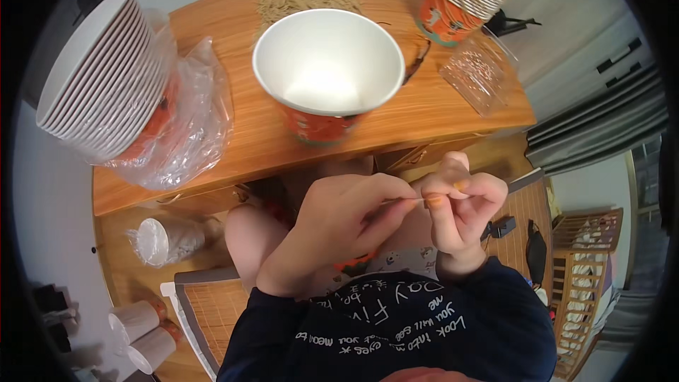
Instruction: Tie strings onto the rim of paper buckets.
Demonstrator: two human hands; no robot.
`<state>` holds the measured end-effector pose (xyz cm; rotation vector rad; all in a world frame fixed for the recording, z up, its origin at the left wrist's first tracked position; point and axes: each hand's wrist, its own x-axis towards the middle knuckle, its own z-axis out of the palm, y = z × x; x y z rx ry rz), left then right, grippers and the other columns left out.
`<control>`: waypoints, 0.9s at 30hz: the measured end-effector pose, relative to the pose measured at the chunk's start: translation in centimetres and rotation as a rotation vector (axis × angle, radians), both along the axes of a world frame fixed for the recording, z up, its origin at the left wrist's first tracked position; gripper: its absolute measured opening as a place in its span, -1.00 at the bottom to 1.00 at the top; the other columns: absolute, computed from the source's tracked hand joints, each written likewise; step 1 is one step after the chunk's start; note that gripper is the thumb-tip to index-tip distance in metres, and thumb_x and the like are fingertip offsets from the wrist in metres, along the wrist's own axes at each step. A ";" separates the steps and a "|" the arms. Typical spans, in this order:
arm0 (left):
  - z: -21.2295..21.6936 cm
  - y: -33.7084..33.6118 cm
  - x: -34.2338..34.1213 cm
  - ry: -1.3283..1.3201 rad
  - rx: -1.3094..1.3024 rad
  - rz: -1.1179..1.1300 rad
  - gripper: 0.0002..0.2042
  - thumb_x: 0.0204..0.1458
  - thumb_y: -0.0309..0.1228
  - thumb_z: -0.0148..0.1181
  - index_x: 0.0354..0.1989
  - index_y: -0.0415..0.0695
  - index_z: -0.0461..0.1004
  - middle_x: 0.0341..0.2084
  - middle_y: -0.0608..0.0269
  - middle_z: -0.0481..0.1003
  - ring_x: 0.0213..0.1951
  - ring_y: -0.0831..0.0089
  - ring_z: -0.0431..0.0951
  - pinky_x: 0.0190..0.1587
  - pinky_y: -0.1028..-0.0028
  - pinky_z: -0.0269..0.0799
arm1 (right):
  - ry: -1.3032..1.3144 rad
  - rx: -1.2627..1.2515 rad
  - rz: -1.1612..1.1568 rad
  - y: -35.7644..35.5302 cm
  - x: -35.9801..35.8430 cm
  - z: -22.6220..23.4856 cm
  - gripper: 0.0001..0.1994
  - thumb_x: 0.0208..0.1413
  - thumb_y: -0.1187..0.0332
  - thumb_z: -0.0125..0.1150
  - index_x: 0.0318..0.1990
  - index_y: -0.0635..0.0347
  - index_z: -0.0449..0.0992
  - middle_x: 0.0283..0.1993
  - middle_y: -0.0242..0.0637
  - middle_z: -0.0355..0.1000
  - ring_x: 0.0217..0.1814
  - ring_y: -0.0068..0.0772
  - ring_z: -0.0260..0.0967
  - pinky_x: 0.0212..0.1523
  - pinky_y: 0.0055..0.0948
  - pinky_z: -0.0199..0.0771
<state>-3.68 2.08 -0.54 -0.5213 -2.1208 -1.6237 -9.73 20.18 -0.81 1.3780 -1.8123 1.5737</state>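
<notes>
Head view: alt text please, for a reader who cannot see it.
Two bare hands, left hand and right hand, pinch a thin pale strip between their fingertips above the lap. Ahead, an empty white paper bowl stands on a wooden table, flanked by stacks of bowls.

A thin, pale stick, short and straight, lies nearly level between the two hands, pinched at each end by fingertips. It hangs in the air below the front edge of the wooden table, just in front of the white-lined paper bowl that stands upright and empty.
</notes>
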 end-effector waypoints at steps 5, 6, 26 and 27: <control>0.1 -2.0 0.2 0.116 -0.055 0.129 -0.88 -0.05 -0.46 0.33 -0.35 -0.07 0.52 -0.59 0.28 0.50 -0.58 0.29 0.51 -0.54 0.40 0.38 | -0.022 -0.072 0.016 -3.6 -0.9 0.8 -0.70 0.07 0.62 0.20 -0.12 0.18 0.23 -0.47 -0.28 0.48 -0.50 -0.46 0.26 -0.22 -0.41 0.23; 0.3 -2.3 0.3 0.113 -0.062 0.153 -0.88 -0.06 -0.46 0.34 -0.36 -0.07 0.51 -0.61 0.28 0.49 -0.60 0.29 0.50 -0.55 0.40 0.38 | -0.026 -0.070 0.023 -4.1 -1.0 0.9 -0.70 0.07 0.62 0.20 -0.12 0.18 0.23 -0.47 -0.28 0.48 -0.50 -0.46 0.26 -0.22 -0.41 0.23; -1.4 -1.9 -1.5 0.001 0.027 0.534 -0.82 -0.01 -0.49 0.28 -0.53 -0.07 0.37 -0.76 0.35 0.30 -0.71 0.43 0.36 -0.65 0.45 0.22 | -0.062 -0.106 0.024 -5.5 -2.1 0.2 -0.58 0.09 0.48 0.24 0.05 0.24 0.20 -0.50 -0.38 0.32 -0.43 -0.52 0.12 -0.29 -0.48 0.12; -1.4 -1.9 -1.6 0.004 0.013 0.543 -0.82 -0.01 -0.49 0.28 -0.53 -0.07 0.37 -0.76 0.35 0.30 -0.71 0.43 0.36 -0.65 0.44 0.22 | -0.067 -0.104 0.030 -5.5 -2.1 0.2 -0.57 0.06 0.52 0.24 0.05 0.25 0.21 -0.49 -0.37 0.32 -0.43 -0.52 0.12 -0.29 -0.48 0.12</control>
